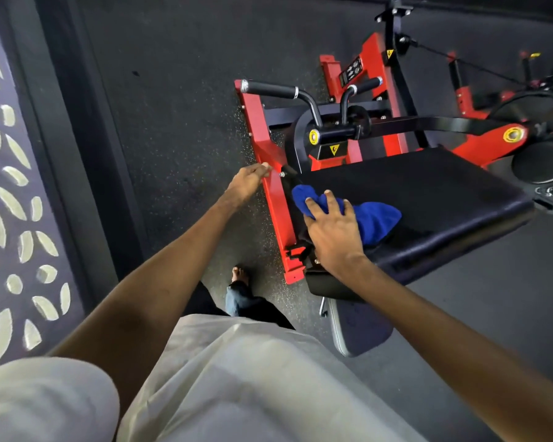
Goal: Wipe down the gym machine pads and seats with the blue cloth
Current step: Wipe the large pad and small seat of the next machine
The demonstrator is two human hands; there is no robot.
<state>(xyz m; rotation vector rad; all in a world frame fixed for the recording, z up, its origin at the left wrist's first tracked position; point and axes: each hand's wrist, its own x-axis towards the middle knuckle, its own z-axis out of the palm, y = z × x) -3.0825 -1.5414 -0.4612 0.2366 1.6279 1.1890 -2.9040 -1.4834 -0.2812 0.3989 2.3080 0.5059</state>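
Now right hand (332, 232) presses blue cloth (375, 218) flat, fingers (313, 209) spread, at near-left corner of black seat pad (428, 186). Cloth's long axis runs rightward; most of pad lies beyond it. Left hand (246, 185) rests on red frame (276, 202), grip unclear.

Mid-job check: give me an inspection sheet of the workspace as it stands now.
Surface: broad black pad, no marks discernible.
Job's things: blue cloth bunched on the pad's near left corner; grey seat lower down, untouched.
Clutter: nothing seen.
Grippers: right hand presses on the cloth, fingers spread; left hand rests on the red frame.
Cables: one thin black cable runs from the mast, well away from both hands.
Surroundings: dark speckled floor; patterned wall panel on the left; weight plate beyond the pad.
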